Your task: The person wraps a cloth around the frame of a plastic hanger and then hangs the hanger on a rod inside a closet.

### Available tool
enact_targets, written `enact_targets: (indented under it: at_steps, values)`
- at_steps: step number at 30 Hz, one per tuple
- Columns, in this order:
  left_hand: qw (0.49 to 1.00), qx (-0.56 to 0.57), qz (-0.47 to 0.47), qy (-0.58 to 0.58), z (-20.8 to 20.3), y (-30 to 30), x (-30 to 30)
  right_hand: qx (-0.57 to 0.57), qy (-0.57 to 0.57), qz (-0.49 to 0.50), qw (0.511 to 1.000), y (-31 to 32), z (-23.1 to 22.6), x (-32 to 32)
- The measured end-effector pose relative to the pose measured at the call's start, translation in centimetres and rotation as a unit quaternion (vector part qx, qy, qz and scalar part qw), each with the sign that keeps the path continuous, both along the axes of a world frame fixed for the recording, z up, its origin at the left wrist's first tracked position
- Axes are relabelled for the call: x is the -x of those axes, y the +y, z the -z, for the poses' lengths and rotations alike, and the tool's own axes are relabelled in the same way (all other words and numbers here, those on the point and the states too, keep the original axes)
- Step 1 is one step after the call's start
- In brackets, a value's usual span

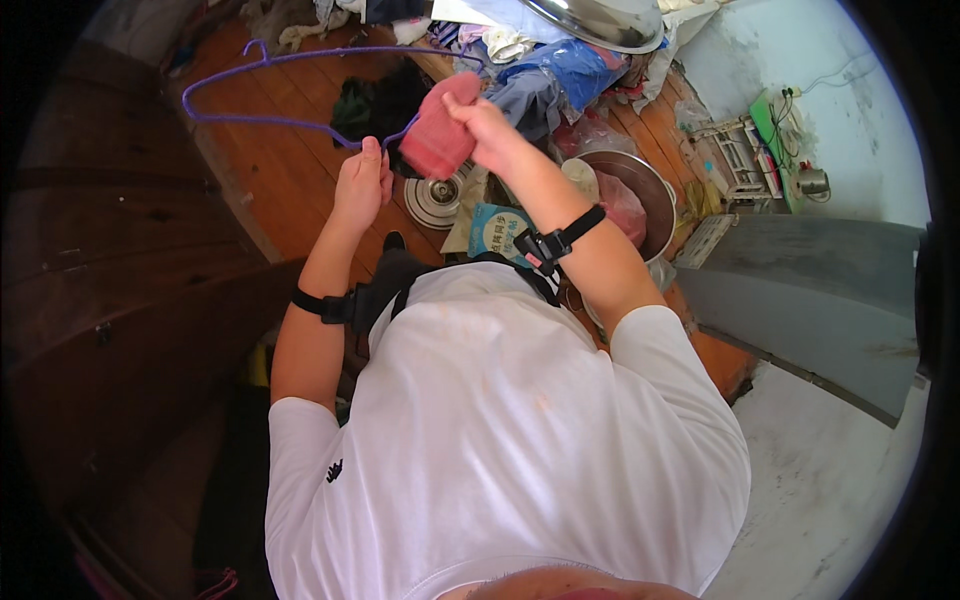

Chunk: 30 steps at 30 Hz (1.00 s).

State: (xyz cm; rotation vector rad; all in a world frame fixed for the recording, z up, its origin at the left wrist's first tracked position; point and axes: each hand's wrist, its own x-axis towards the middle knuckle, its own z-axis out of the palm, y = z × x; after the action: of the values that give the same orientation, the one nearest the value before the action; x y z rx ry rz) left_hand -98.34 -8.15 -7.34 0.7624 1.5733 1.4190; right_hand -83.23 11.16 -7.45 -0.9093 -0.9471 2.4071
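Note:
A purple clothes hanger (240,119) is held up in front of me, with its hook toward the far left. My left hand (362,188) is closed around its near bar, thumb up. A folded pink-red cloth (438,130) is pinched in my right hand (487,130), fingers partly hidden behind it. The cloth overlaps the right part of the hanger; whether it is wrapped around the bar or only beside it, I cannot tell. Both forearms carry black straps with small devices.
A large metal pot (655,215) with plastic bags stands right of my right forearm. Below the cloth are a round metal lid (432,210) and a blue booklet (500,232). Piled clothes and a blue bag (585,75) lie ahead. Dark wooden furniture (120,280) borders the left, a grey panel (810,290) the right.

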Motion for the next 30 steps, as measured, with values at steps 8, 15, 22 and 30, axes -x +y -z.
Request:
enact_targets:
  at_steps: [8, 15, 22, 30]
  values:
    - [0.995, 0.001, 0.04, -0.093, -1.1, -3.6, 0.8, -0.087, -0.008, 0.112, 0.99, 8.5, 5.6, -4.4]
    - [0.985, 0.082, -0.063, 0.14, 0.4, -5.0, 4.4, -0.359, -0.098, 0.13, 0.919, 6.3, 2.3, -7.1]
    - [0.953, 0.09, 0.022, 0.288, -2.1, -2.7, 2.7, -0.649, -0.096, -0.134, 0.743, -3.6, -5.1, -2.8]
    - [0.911, 0.108, 0.1, 0.386, -4.8, -2.7, 1.1, -0.751, -0.127, -0.073, 0.644, -4.2, -4.0, -1.4]
